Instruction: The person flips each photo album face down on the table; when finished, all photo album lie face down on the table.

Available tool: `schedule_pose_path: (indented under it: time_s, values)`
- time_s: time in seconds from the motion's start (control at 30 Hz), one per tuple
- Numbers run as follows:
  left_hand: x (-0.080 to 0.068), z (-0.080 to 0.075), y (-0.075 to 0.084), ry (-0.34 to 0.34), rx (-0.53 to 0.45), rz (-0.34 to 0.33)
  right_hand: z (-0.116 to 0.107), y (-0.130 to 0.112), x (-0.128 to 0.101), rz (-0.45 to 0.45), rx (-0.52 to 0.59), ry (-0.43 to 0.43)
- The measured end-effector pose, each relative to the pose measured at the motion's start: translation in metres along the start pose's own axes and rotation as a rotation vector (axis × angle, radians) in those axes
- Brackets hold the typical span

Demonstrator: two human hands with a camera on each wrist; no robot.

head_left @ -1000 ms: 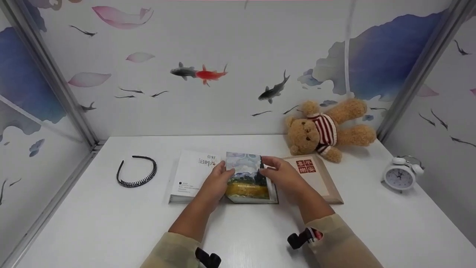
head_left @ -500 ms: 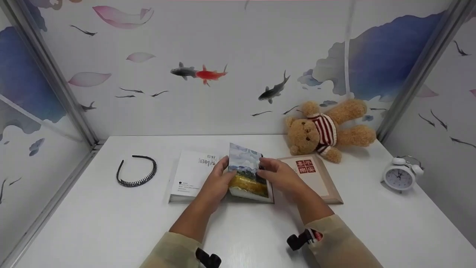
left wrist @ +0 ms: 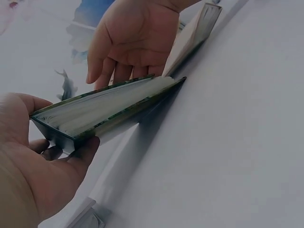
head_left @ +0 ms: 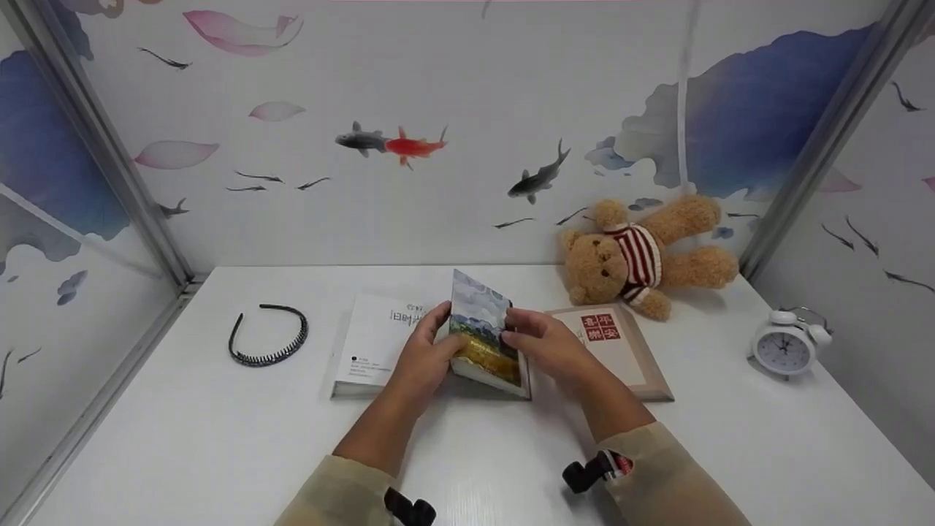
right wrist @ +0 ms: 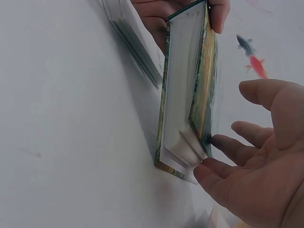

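Observation:
A small thick book [head_left: 482, 318] with a painted landscape cover stands tilted up in the middle of the table in the head view. My left hand [head_left: 420, 358] grips it at the spine, thumb on one cover and fingers on the other. In the left wrist view the book [left wrist: 104, 111] shows its page block between dark green covers. My right hand [head_left: 551, 343] is at the opposite, page-opening side. The right wrist view has this right hand [right wrist: 261, 161] with fingers loosely extended, fingertips right at the page edges, and its thumb apart from the cover.
A white book [head_left: 369, 343] lies left of the hands, and a beige book [head_left: 621, 358] with red lettering lies right. A black headband [head_left: 269, 359] rests farther left. A teddy bear [head_left: 606, 263] lies at the back right, with a white alarm clock [head_left: 785, 347] near the right edge.
The landscape book has tilted up from nearly flat, its top left corner rising and its cover turning toward the right. Both hands have stayed nearly in place.

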State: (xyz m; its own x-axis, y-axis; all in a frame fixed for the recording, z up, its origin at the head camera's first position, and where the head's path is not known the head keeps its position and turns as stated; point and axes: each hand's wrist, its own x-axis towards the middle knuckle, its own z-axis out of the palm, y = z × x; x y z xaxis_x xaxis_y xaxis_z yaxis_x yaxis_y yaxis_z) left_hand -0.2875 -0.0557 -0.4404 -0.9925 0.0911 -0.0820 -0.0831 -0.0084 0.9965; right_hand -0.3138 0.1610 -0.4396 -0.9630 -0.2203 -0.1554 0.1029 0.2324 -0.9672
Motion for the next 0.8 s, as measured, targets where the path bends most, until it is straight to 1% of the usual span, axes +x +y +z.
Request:
schedule_pose_path:
  time_s: [0.1,0.23,0.37,0.47,0.57,0.67,0.8]
  values:
    - [-0.005,0.002,0.007,-0.017,-0.027,0.008,0.001,-0.007,-0.006,-0.028,-0.020,-0.026]
    - [-0.010,0.003,0.014,-0.023,0.002,0.035,0.005,-0.017,-0.014,-0.072,-0.015,-0.067]
    - [-0.016,0.005,0.020,-0.044,0.049,0.082,0.007,-0.023,-0.019,-0.139,0.047,-0.113]
    - [-0.020,0.007,0.025,-0.086,0.049,0.124,0.008,-0.026,-0.022,-0.208,0.099,-0.139]
    - [-0.023,0.009,0.028,-0.136,0.032,0.164,0.009,-0.030,-0.025,-0.259,0.126,-0.134]
    - [-0.024,0.011,0.029,-0.175,0.023,0.205,0.010,-0.034,-0.027,-0.276,0.153,-0.109]
    - [-0.022,0.013,0.027,-0.179,0.039,0.231,0.011,-0.037,-0.030,-0.267,0.169,-0.067]
